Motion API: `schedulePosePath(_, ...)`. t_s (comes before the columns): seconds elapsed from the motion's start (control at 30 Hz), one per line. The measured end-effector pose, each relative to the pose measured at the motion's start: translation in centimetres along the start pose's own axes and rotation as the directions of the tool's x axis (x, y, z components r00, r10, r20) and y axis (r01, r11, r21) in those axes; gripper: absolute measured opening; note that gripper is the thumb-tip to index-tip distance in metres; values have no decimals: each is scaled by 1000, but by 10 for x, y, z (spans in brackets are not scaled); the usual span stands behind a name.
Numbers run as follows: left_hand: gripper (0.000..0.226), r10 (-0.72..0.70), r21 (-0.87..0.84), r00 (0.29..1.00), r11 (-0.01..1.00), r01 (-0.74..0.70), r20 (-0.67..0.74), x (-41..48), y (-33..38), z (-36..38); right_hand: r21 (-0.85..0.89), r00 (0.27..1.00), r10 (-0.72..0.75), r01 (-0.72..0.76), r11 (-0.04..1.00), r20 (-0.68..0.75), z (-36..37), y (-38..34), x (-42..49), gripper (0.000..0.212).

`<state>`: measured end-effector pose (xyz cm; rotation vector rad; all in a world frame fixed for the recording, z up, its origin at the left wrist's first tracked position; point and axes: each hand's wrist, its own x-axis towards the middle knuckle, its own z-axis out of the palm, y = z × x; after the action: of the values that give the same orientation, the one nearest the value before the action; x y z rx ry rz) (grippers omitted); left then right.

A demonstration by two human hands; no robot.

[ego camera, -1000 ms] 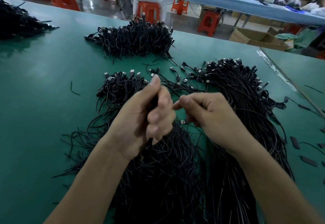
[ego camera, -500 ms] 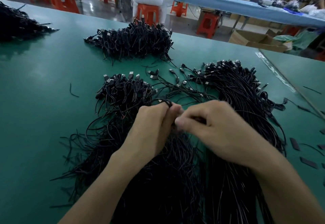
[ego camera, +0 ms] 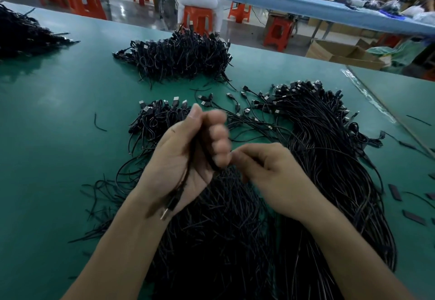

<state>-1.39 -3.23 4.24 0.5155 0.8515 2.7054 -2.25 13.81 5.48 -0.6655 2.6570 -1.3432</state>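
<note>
Black cable, apparently in left hand

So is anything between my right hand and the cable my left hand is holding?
Nothing visible. The left hand grips the cable, and the right hand sits close beside it; blur hides whether its fingertips touch the cable.

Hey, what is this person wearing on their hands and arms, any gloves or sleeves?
No gloves or rings: the left hand and right hand are bare. The left forearm and right forearm are uncovered to the frame edge, with no sleeve, watch or wristband.
</note>
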Motion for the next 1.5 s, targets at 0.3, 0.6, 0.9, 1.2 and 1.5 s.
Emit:
schedulePosePath(0.3,25,391,926,916,371,-64,-93,1,-10,-11,-208,972,-52,101,973,228,-17,-17,-13,17)
schedulePosePath(0.6,54,-235,786,959,557,267,-159,-5,-4,8,30,972,-208,212,977,-112,-29,-9,-5,23)
schedulePosePath(0.9,46,-393,520,917,799,302,71,-7,5,3,339,983,-183,167,926,17,-24,-5,-1,27)
schedulePosePath(1.2,57,-220,860,961,445,250,-166,-4,4,-4,-44,966,-253,251,967,-45,-17,-6,-4,14)
schedulePosePath(1.5,58,-274,520,930,773,364,-244,-1,-17,7,74,938,-306,321,944,-160,-5,-15,0,11)
